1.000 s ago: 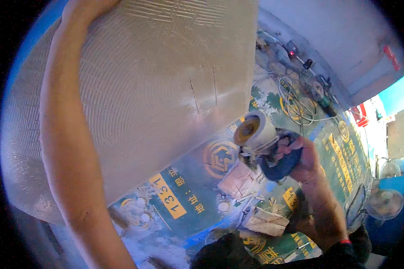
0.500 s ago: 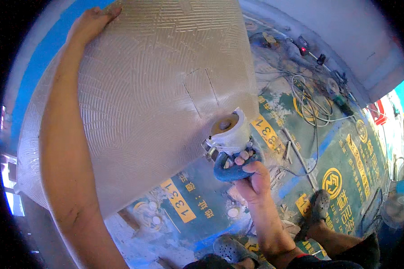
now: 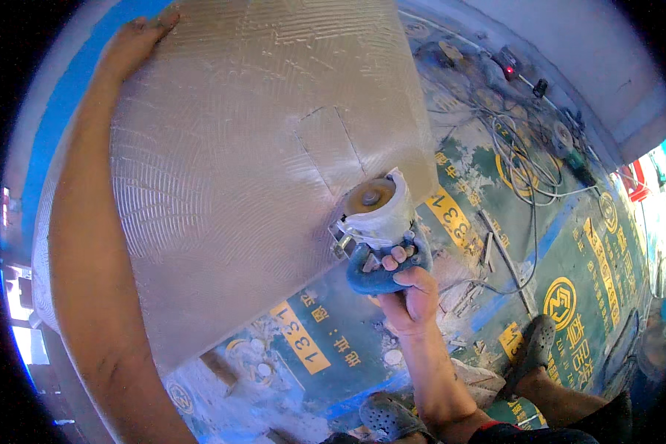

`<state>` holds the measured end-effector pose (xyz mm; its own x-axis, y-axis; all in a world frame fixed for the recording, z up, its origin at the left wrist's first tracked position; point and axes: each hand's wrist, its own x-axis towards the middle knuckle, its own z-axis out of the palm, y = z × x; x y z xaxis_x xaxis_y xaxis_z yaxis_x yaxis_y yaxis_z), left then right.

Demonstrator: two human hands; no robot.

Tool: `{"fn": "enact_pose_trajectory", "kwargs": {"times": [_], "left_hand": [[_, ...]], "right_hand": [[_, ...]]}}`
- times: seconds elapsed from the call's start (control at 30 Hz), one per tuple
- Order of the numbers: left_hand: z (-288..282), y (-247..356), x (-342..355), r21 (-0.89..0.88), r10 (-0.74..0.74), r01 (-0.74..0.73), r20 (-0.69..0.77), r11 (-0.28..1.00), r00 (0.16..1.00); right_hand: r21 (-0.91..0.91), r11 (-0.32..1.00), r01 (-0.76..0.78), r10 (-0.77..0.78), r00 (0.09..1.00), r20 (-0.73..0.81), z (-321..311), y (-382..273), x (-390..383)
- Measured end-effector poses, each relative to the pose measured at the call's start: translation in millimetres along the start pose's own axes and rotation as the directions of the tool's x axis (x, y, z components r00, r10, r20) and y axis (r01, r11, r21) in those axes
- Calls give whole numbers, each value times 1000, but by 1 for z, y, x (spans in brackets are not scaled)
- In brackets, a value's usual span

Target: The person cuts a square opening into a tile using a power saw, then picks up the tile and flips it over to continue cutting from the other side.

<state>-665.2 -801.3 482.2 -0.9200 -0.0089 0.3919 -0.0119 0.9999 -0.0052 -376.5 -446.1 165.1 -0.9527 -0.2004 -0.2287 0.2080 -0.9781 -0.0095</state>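
Observation:
A large tan tile (image 3: 222,148) with ridged backing stands tilted, two short cut lines outlining a narrow patch on it. My left hand (image 3: 137,37) grips the tile's top edge at upper left, my forearm lying along its left side. My right hand (image 3: 410,285) is wrapped round the blue looped handle of a handheld power cutter (image 3: 381,222), whose white guard and round blade are at the tile's lower right, near the cut lines. Whether the blade touches the surface I cannot tell.
A dusty green protective floor sheet (image 3: 569,274) carries scraps, thin strips (image 3: 506,263) and my sandaled feet (image 3: 540,348). Coiled cable (image 3: 532,185), a green angle grinder (image 3: 569,152) and other tools lie along the wall base at upper right. A red object (image 3: 636,181) stands at the far right.
The cutter in my right hand has moved left and upward from beside the tile to over its lower right part. My left hand stays on the top edge as the view shifts.

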Motion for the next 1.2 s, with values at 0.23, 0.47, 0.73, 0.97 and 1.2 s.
{"fn": "enact_pose_trajectory", "kwargs": {"times": [0.23,0.47,0.73,0.97,1.2], "left_hand": [[2,-6,3,-57,-22,20,-39,998,999],[4,-7,4,-87,-22,16,-72,996,997],[6,-6,6,-62,-31,30,-16,998,999],[7,3,-1,-32,-30,27,-95,999,995],[7,-19,23,173,-35,22,71,985,997]], "right_hand": [[-62,997,46,-45,999,14,-10,5,2],[-102,994,46,-47,999,-14,-5,6,-1],[-75,996,47,-46,999,17,-12,9,4],[-59,996,65,-66,998,-12,-15,16,7],[-42,994,103,-102,995,15,-20,22,11]]}}
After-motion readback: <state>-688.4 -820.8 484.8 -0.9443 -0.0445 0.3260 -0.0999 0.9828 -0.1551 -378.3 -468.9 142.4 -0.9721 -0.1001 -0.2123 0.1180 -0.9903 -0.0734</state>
